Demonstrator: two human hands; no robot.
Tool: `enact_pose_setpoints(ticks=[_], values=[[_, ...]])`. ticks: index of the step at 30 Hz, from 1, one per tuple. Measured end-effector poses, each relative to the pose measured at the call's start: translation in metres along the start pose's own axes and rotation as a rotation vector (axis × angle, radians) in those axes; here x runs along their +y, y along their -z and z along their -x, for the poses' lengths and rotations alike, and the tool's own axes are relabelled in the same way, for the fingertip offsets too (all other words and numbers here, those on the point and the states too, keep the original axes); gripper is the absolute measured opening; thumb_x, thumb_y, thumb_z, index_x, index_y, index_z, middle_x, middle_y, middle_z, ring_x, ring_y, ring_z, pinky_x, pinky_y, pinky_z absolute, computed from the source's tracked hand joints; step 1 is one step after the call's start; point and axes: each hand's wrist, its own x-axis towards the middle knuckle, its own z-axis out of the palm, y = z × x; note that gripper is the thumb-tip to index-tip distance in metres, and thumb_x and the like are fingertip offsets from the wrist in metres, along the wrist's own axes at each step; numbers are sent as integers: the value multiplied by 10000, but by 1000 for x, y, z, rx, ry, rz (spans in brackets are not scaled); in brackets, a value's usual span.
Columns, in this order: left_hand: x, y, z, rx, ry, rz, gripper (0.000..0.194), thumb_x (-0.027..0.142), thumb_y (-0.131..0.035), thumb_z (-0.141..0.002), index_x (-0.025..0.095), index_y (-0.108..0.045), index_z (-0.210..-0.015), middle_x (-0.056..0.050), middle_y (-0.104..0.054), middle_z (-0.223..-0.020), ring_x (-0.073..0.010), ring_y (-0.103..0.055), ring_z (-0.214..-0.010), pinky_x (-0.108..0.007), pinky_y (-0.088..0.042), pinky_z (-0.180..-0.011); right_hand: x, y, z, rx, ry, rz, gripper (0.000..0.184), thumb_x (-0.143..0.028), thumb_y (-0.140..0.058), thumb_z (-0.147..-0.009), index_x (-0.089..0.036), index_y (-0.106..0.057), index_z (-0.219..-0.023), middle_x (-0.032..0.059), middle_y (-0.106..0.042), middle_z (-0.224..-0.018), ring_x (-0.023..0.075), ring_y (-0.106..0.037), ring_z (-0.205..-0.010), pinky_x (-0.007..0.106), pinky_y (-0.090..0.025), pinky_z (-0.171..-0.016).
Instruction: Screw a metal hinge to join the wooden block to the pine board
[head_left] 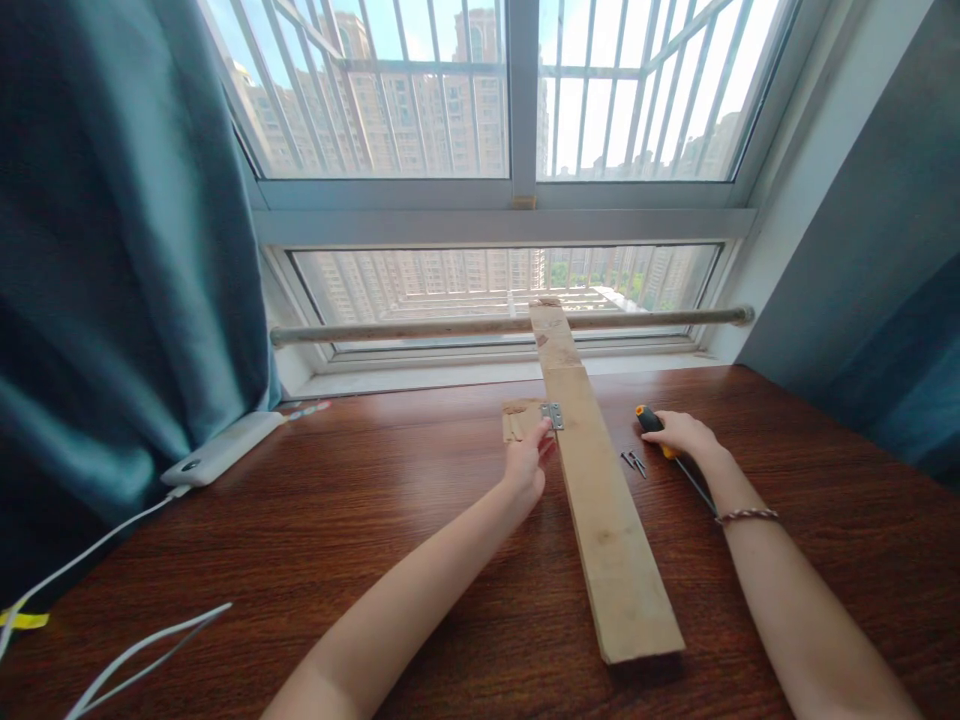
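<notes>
"What's my left hand [527, 468] doing?"
"Your thumb [541, 431] touches the metal hinge [556, 412] between the wooden plank [606, 520] and small block [520, 410], mid-frame; I can't tell if you're pinching it."
"And my right hand [684, 436]?"
"You clasp the screwdriver [648, 418], right of centre, near the screws [637, 462]."

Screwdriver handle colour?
Black with yellow-orange parts: the screwdriver handle, partly covered by the right hand, head view.
</notes>
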Motion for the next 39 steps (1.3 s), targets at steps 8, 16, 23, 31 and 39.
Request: enact_pose_setpoints(ticks=[8, 16, 23, 31, 39], values=[[-1, 0, 1, -20, -6, 11, 253, 97, -720, -630, 149, -570, -827, -23, -648, -779, -89, -589, -592, -184, -449, -536, -1, -2, 0, -30, -16, 19, 599, -626, -567, -638, -193, -573, -1051, 143, -623, -1010, 307, -584, -940, 377, -435, -734], [-2, 2, -1, -18, -6, 11, 239, 79, -695, -649, 161, -571, -836, -7, -640, -751, -76, -569, -562, -183, -448, -534, -27, 23, 16, 138, 13, 27, 527, -553, -572, -684, -134, -592, -1003, 196, -584, -1039, 314, -583, -919, 352, -443, -695], [-2, 3, -3, -17, -5, 0, 228, 86, -697, -650, 156, -570, -825, -13, -634, -760, -82, -573, -582, -186, -442, -537, -59, 23, 27, -22, 207, -73, 58, -234, -664, -631, -178, -651, -624, 35, -640, -594, 161, -614, -601, 220, -435, -556], [-2, 3, -4, -27, 6, -11, 200, 89, -692, -659, 153, -570, -805, -12, -642, -773, -76, -570, -565, -195, -443, -550, -57, 2, 15, -139, 185, -75, 56, -101, -659, -570, -148, -637, -591, 27, -599, -488, 148, -596, -495, 222, -454, -521], [-2, 3, -4, -26, 20, -7, 220, 96, -705, -648, 149, -571, -814, -17, -642, -738, -75, -560, -545, -192, -438, -540, -55, -6, 15, -68, 191, -61, 63, -107, -656, -534, -150, -638, -576, 36, -611, -542, 169, -607, -567, 231, -450, -545]])
